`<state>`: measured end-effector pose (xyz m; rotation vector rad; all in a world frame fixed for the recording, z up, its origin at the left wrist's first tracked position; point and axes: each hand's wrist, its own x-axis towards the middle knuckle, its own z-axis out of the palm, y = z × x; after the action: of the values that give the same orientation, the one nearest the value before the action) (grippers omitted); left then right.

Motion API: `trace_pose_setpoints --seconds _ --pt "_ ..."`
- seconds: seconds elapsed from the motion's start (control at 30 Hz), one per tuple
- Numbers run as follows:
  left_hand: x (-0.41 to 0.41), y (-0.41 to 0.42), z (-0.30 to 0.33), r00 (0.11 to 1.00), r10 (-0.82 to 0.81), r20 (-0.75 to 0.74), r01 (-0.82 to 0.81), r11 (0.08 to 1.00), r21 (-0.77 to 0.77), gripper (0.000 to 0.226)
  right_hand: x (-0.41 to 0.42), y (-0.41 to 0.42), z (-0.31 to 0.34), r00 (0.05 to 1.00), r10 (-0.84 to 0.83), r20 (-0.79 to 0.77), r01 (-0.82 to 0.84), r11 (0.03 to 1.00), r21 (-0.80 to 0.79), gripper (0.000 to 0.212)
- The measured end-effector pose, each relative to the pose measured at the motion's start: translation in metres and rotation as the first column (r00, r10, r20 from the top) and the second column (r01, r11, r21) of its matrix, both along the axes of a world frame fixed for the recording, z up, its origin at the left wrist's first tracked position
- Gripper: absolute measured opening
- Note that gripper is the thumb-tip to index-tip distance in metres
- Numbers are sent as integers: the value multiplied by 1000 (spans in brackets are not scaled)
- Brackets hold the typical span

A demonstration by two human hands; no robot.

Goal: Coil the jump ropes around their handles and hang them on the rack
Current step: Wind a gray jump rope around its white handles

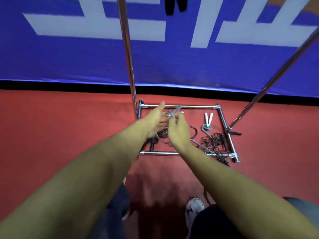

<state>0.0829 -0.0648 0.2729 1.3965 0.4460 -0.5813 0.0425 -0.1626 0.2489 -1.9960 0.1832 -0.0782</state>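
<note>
Above the rack's base frame [179, 106] on the red floor, the right hand [177, 131] curls its fingers round a grey jump rope [174, 113], whose cord trails down toward the frame's near bar. The left hand [156, 120] lies just beside it with fingers straight and thumb raised, touching the same bundle. Inside the frame lie a white-handled rope [208, 119] and tangled black ropes [214, 139].

Both forearms bare to the frame edge, no sleeves, no watch or bands; left hand [156, 120] and right hand [177, 133] without gloves or rings; dark navy trousers [117, 204] on the legs below; one white sneaker [193, 210] with dark markings on its upper; image soft with blur.
</note>
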Motion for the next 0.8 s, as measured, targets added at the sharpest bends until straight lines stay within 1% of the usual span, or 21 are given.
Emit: trace_pose_setpoints --seconds 0.07,0.1,0.17,0.2,0.23,0.27,0.3,0.33,0.37,0.4,0.43,0.47,0.5,0.53,0.6,0.63,0.67,0.7,0.73,0.77,0.8 --pt "-10 2 41 1000 0 -24 -3 993 -115 68 -35 1 41 991 124 45 -120 990 -77 13" --pt "-17 3 61 1000 3 -29 -8 988 -154 66 -52 0 57 978 194 82 -183 976 -117 19" --pt "-31 5 97 1000 26 -16 -28 981 -194 51 -84 -5 83 937 324 134 -290 931 -220 26" --pt "-40 4 117 999 47 -1 -46 983 -178 44 -99 -9 96 918 372 138 -328 907 -263 23" --pt "-51 4 136 997 62 43 -57 991 -118 39 -110 -11 106 908 401 124 -357 893 -274 17" --pt "-64 2 154 990 59 129 -60 998 1 35 -118 -13 118 909 404 101 -376 900 -222 13" --pt "-75 1 166 973 36 228 -67 990 127 34 -122 -15 129 927 369 71 -365 929 -53 15" --pt "-86 1 176 948 -1 318 -77 970 231 33 -121 -17 140 952 305 24 -303 932 196 23" --pt "-96 1 183 924 -39 382 -81 953 293 33 -116 -22 148 965 256 -63 -203 875 439 33" --pt "-106 1 188 898 -82 433 -73 941 330 33 -109 -28 154 948 267 -173 -108 782 614 45" --pt "-118 1 193 867 -131 481 -62 930 364 32 -103 -34 158 904 332 -271 -50 709 703 59" --pt "-129 1 196 830 -179 528 -48 921 387 31 -99 -39 160 846 417 -332 -31 660 750 74" --pt "-141 0 198 793 -224 567 -20 920 391 30 -95 -42 161 810 470 -351 -14 614 789 84" --pt "-152 -1 198 765 -263 588 25 924 380 30 -91 -43 162 803 486 -346 24 553 833 89" --pt "-173 -4 186 754 -371 542 174 908 381 32 -77 -44 162 844 420 -333 168 383 909 84" --pt "-179 -3 173 750 -445 489 261 879 399 32 -69 -46 164 861 356 -364 271 284 920 75" --pt "-183 1 156 745 -511 428 343 845 411 32 -60 -48 165 863 285 -418 371 206 906 62" --pt "-186 5 141 754 -541 372 397 827 398 31 -51 -50 162 855 216 -471 439 180 880 48" --pt "-185 10 125 781 -532 326 411 832 373 30 -44 -51 158 848 170 -503 468 208 859 36" --pt "-181 15 113 823 -492 283 390 852 348 29 -40 -49 153 848 136 -512 462 285 840 30" --pt "-174 18 102 872 -424 244 334 880 337 29 -39 -45 146 856 118 -503 425 392 816 30"
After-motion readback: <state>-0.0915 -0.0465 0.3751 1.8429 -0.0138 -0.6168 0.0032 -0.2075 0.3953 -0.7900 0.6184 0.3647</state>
